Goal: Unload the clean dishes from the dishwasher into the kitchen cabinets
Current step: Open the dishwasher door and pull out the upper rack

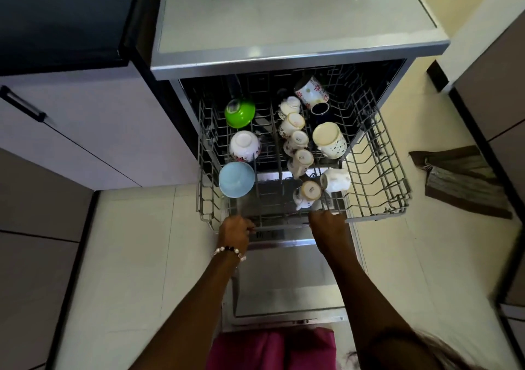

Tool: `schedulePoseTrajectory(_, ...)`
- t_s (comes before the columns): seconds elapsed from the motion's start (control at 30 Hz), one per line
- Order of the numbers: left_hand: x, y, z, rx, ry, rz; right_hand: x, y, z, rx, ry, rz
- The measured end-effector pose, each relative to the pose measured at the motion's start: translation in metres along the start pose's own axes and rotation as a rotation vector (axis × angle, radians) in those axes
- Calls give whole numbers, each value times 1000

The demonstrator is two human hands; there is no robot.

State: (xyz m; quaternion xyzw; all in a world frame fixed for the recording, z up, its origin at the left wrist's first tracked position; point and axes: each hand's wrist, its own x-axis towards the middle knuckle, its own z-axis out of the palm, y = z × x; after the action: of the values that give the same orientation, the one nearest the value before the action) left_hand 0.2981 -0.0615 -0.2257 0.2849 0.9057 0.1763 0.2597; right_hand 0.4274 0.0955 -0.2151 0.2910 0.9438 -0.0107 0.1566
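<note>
The dishwasher's upper wire rack (380,176) stands pulled out over the open door (287,293). My left hand (234,232) and my right hand (326,226) both grip the rack's front rail. On the rack's left side lie a green bowl (240,112), a white floral bowl (245,146) and a light blue bowl (236,179), all upside down. A row of several small white cups (298,142) runs down the middle. To their right are a flowered mug (311,91), a dark mug (320,110), a cream dotted mug (329,139) and a white mug (335,181).
The dishwasher top (284,14) is a pale flat surface. Grey cabinet doors with a black handle (22,104) stand at the left. A striped cloth (463,179) lies on the floor at the right. The rack's right section holds nothing.
</note>
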Motion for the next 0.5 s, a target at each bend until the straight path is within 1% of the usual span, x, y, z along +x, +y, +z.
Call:
schedulePoseTrajectory(0.07,-10,-6,2,29,-19,-10,-10,-2,10,40,28,-26)
schedulePoseTrajectory(0.13,-21,-13,3,55,-8,-7,-20,-6,26,110,-35,-20)
schedulePoseTrajectory(0.17,-26,-15,4,57,0,2,-30,-9,26,75,-83,-14)
schedulePoseTrajectory(0.2,-31,-16,5,59,0,4,-40,-10,20,7,-96,-31)
schedulePoseTrajectory(0.27,-40,-16,8,66,-5,12,-50,-12,10,-6,-137,-3)
schedulePoseTrajectory(0.33,-49,-14,12,54,-14,18,-54,-8,14,-5,-84,-6)
schedulePoseTrajectory(0.4,-56,-13,18,37,-27,16,-60,-6,14,1,-66,21)
schedulePoseTrajectory(0.5,-66,-13,24,23,-11,2,-70,-4,23,20,-38,9)
